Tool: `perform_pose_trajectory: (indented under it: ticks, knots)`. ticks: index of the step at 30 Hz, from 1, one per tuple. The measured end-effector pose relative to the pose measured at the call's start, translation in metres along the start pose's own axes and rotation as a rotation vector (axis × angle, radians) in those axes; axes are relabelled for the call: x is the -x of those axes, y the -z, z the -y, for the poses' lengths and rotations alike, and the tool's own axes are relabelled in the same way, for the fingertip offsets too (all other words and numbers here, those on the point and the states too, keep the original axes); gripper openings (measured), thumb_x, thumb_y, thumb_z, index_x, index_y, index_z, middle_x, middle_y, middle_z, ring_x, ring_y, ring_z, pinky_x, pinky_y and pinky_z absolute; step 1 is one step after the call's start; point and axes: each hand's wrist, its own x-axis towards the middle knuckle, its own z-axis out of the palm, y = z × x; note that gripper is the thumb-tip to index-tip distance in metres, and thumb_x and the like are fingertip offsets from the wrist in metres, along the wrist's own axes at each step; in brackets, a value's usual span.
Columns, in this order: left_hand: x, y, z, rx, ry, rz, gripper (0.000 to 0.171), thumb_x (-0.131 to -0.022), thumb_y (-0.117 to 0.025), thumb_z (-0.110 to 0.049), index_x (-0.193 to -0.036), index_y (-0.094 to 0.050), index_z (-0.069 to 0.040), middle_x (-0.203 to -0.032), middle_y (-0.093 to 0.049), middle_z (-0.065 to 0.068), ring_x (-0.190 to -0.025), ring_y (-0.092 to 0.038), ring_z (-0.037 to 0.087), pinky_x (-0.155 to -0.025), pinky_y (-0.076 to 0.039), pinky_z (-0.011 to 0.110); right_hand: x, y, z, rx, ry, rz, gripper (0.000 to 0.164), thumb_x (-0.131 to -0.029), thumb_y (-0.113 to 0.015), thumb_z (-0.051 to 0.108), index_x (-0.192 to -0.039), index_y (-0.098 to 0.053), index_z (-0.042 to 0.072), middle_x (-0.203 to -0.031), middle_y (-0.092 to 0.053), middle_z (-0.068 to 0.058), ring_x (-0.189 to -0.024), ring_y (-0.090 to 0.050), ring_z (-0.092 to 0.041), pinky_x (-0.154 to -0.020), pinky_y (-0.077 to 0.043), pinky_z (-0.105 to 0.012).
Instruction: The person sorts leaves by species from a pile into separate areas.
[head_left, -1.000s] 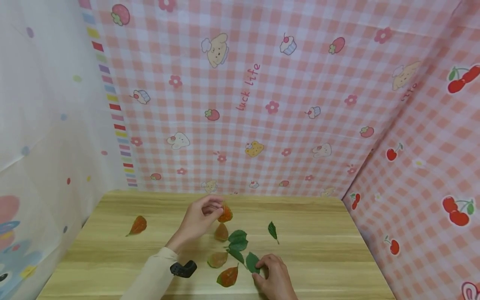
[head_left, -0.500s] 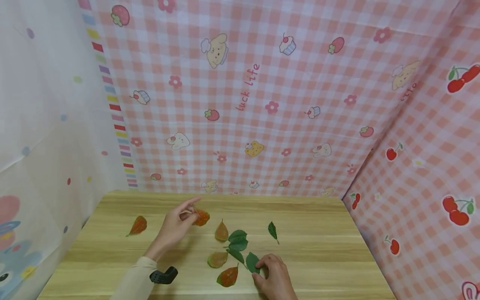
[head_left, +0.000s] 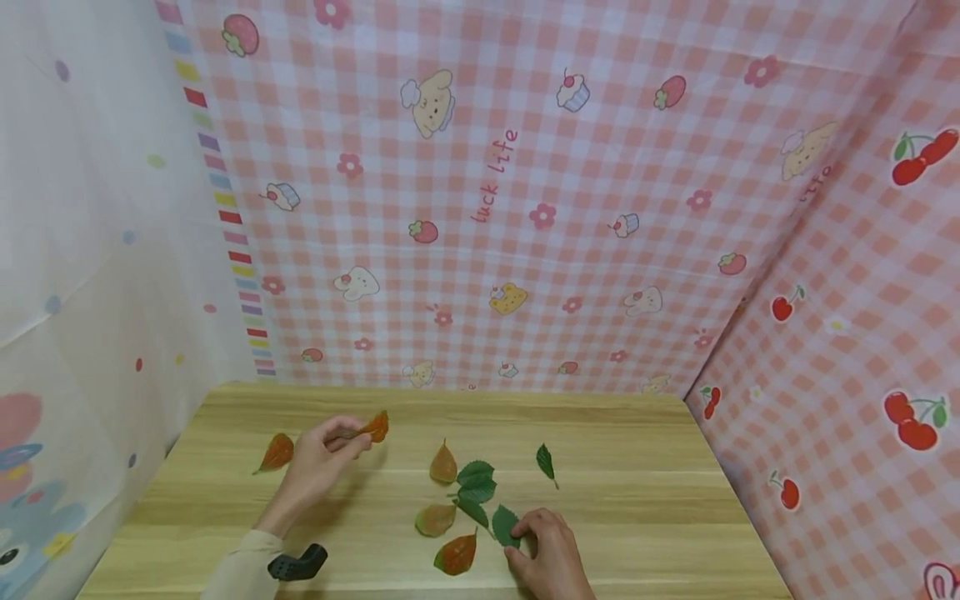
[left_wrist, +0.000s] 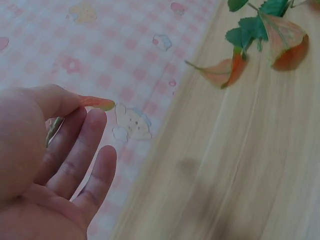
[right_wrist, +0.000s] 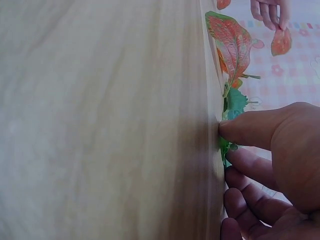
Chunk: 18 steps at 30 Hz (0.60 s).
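My left hand [head_left: 324, 457] pinches an orange-red leaf [head_left: 377, 427] between thumb and fingers, above the left part of the table. In the left wrist view only a bit of that orange leaf [left_wrist: 95, 102] shows past the thumb; the other fingers are half bent. Low on the right, my right hand [head_left: 551, 550] pinches the edge of a green leaf [head_left: 506, 525] at the tabletop with thumb and index finger. Just left of it, more green leaves [head_left: 476, 482] overlap in a cluster. Two brownish-orange leaves [head_left: 443, 463] and a red-orange leaf [head_left: 456, 554] lie beside the cluster.
A single red-orange leaf [head_left: 278, 452] lies at the table's left, behind my left forearm. One small green leaf [head_left: 546, 460] lies right of the cluster. The wooden table [head_left: 637, 483] meets a pink checked cloth [head_left: 480, 275] at its back edge.
My left hand has moved left with the orange-red leaf, away from the brownish leaf near the cluster. The leaf has turned in its fingers. The right hand has stayed in place.
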Motion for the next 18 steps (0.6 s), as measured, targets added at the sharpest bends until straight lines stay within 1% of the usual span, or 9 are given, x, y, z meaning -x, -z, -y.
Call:
perform_pose_trajectory:
  ticks: [1,3,5,8,11,13,16,18]
  knots:
    - [0.001,0.002,0.001,-0.003,0.011,0.0,0.024,-0.111,-0.076,-0.022,-0.126,-0.075,-0.003,-0.123,-0.082,0.018,-0.105,-0.082,0.01,-0.092,-0.065,0.023,0.0,0.0,0.0,0.0,0.001,0.0,0.019,-0.084,-0.097,0.016,-0.093,-0.081,0.017,-0.105,-0.074,0.005,-0.106,-0.071,-0.023,-0.099,-0.06,-0.044]
    - [0.004,0.007,0.005,-0.028,0.024,-0.008,0.026,-0.111,-0.076,-0.026,-0.124,-0.076,-0.005,-0.123,-0.082,0.015,-0.106,-0.08,0.008,-0.093,-0.063,0.021,0.0,-0.001,-0.001,-0.002,0.001,0.002,0.019,-0.084,-0.097,0.016,-0.093,-0.081,0.017,-0.105,-0.074,0.005,-0.106,-0.071,-0.023,-0.099,-0.06,-0.044]
    - [0.006,0.011,0.008,-0.056,0.027,-0.029,0.025,-0.111,-0.077,-0.03,-0.121,-0.078,-0.007,-0.123,-0.082,0.012,-0.105,-0.076,0.002,-0.092,-0.062,0.02,0.0,-0.001,-0.001,-0.005,-0.001,0.003,0.018,-0.084,-0.097,0.016,-0.093,-0.081,0.017,-0.106,-0.074,0.005,-0.106,-0.071,-0.023,-0.099,-0.06,-0.044]
    - [0.011,0.016,0.013,-0.087,0.014,-0.08,0.023,-0.108,-0.08,-0.03,-0.115,-0.083,-0.008,-0.119,-0.083,0.009,-0.1,-0.07,-0.002,-0.088,-0.06,0.019,0.0,0.0,-0.001,-0.008,-0.004,0.005,0.018,-0.084,-0.097,0.017,-0.093,-0.081,0.017,-0.106,-0.074,0.005,-0.106,-0.07,-0.023,-0.099,-0.059,-0.045]
    - [0.016,0.022,0.019,-0.094,0.008,-0.114,0.022,-0.107,-0.082,-0.028,-0.114,-0.084,-0.007,-0.114,-0.082,0.008,-0.095,-0.067,-0.001,-0.083,-0.06,0.019,0.0,0.0,-0.001,-0.012,-0.006,0.008,0.018,-0.085,-0.097,0.017,-0.093,-0.081,0.017,-0.106,-0.074,0.005,-0.106,-0.07,-0.022,-0.099,-0.059,-0.044]
    - [0.019,0.026,0.024,-0.114,0.007,-0.126,0.021,-0.108,-0.08,-0.026,-0.114,-0.083,-0.006,-0.112,-0.081,0.007,-0.093,-0.066,0.0,-0.081,-0.059,0.019,0.0,0.0,-0.001,-0.018,-0.006,0.006,0.018,-0.085,-0.097,0.016,-0.093,-0.081,0.017,-0.105,-0.074,0.006,-0.106,-0.07,-0.022,-0.099,-0.059,-0.044]
    - [0.025,0.033,0.031,-0.175,0.027,-0.126,0.022,-0.111,-0.077,-0.026,-0.116,-0.082,-0.006,-0.112,-0.079,0.007,-0.093,-0.063,-0.001,-0.082,-0.057,0.018,0.0,0.0,-0.001,-0.02,0.0,0.002,0.018,-0.084,-0.097,0.016,-0.093,-0.081,0.017,-0.105,-0.074,0.006,-0.105,-0.07,-0.022,-0.099,-0.059,-0.043]
    - [0.03,0.037,0.037,-0.214,0.044,-0.125,0.022,-0.111,-0.076,-0.027,-0.116,-0.081,-0.006,-0.113,-0.079,0.009,-0.093,-0.063,-0.001,-0.083,-0.057,0.018,0.0,-0.001,-0.001,-0.022,0.006,-0.003,0.019,-0.084,-0.097,0.015,-0.092,-0.081,0.017,-0.104,-0.074,0.006,-0.105,-0.07,-0.022,-0.099,-0.059,-0.042]
